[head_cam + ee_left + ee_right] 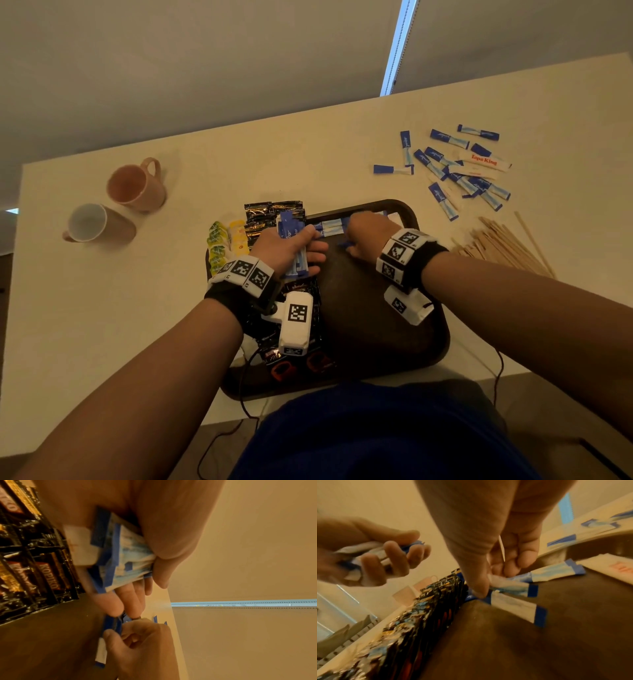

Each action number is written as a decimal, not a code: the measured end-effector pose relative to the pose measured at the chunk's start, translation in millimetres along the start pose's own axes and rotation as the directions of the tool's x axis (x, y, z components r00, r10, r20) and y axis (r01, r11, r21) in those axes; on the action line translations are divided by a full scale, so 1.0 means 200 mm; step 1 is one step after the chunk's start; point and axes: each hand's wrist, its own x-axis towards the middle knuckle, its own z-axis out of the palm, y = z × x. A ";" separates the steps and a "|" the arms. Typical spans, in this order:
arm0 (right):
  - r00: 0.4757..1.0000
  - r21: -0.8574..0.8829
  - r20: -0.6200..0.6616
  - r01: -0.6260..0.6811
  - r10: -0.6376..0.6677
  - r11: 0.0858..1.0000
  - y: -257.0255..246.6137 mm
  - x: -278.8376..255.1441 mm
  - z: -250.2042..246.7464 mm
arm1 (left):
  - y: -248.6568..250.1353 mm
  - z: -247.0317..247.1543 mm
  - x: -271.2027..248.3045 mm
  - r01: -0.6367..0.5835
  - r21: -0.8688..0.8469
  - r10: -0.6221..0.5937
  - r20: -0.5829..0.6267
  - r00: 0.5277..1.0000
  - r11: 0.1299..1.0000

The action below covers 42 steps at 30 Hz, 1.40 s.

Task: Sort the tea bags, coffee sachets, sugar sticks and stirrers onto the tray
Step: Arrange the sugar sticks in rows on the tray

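Note:
A dark brown tray point(376, 329) lies in front of me. My left hand point(308, 248) hovers over its left part and grips a bundle of blue-and-white sugar sticks point(291, 240), also seen in the left wrist view as the bundle point(126, 555). My right hand point(356, 236) is at the tray's far side, thumb and curled fingers pinching one sugar stick point(513, 588) that lies on the tray. More sugar sticks point(330, 226) lie in a row there. Black coffee sachets point(270, 216) and yellow-green tea bags point(222, 243) fill the tray's left side.
Loose sugar sticks point(452, 168) are scattered on the white table at the right rear. A heap of wooden stirrers point(503, 243) lies right of the tray. Two mugs, pink point(137, 185) and pale point(96, 224), stand at the left. The table's front edge is close to my body.

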 end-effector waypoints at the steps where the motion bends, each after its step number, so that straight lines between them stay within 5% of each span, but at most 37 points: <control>1: 0.999 -0.012 0.027 0.020 -0.020 1.000 -0.01 0.01 0.02 | 0.00 0.00 0.00 -0.001 0.000 0.001 -0.005 1.000 1.000; 11: 0.994 -0.071 0.106 0.007 0.001 0.997 0.10 0.08 0.00 | 0.01 0.01 -0.01 -0.009 0.001 0.009 -0.018 1.000 1.000; 32: 0.986 0.020 -0.156 -0.053 0.055 0.998 0.20 0.04 0.05 | 0.01 0.01 0.00 -0.007 0.017 0.007 -0.023 1.000 1.000; 42: 0.993 -0.045 0.029 0.118 -0.117 0.992 0.08 -0.03 0.17 | 0.01 0.02 -0.01 0.006 -0.003 -0.006 -0.015 1.000 1.000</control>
